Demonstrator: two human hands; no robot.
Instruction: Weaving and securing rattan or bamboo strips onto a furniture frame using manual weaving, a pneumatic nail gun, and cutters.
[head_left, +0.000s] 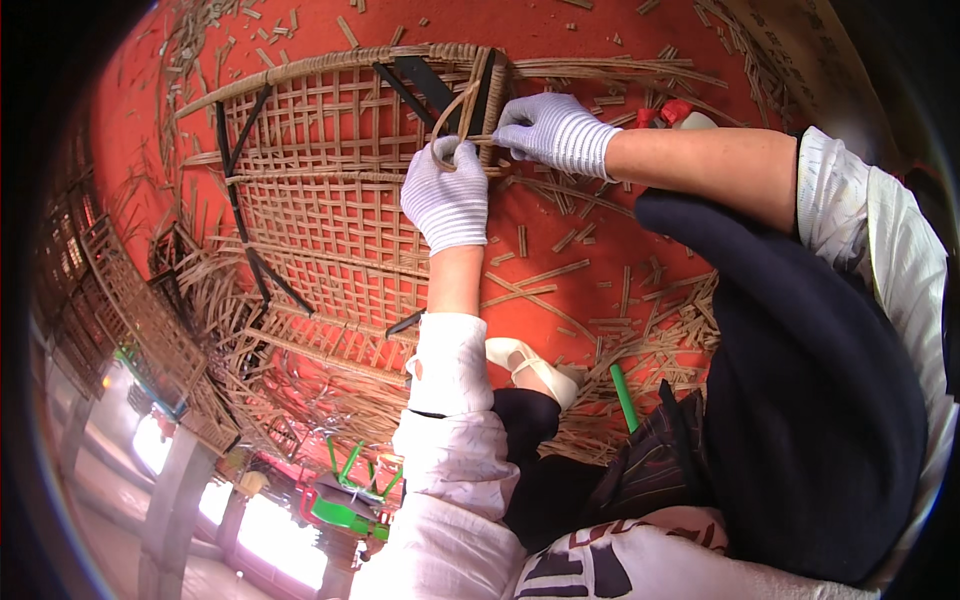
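A large openwork wicker panel [330,215], woven from tan flat strands over a black metal frame [235,215], lies in front of me. My left hand [447,195], in a white-and-grey striped glove, is closed in a pinch on a tan wicker strand [457,108] near the panel's right edge. The strand loops up over the black corner plate [430,85]. In a matching glove, my right hand [560,130] reaches in from the right. Its fingers are pressed together on the strand at the wrapped edge bar, just right of the left hand; the fingertips are partly hidden.
Cut wicker scraps [560,270] litter the red floor [545,320]. Long loose strands [620,68] stretch right from the panel's corner. Other woven pieces [140,290] stand at the left. A green bar [623,397] and a cream shoe [535,370] are near my legs.
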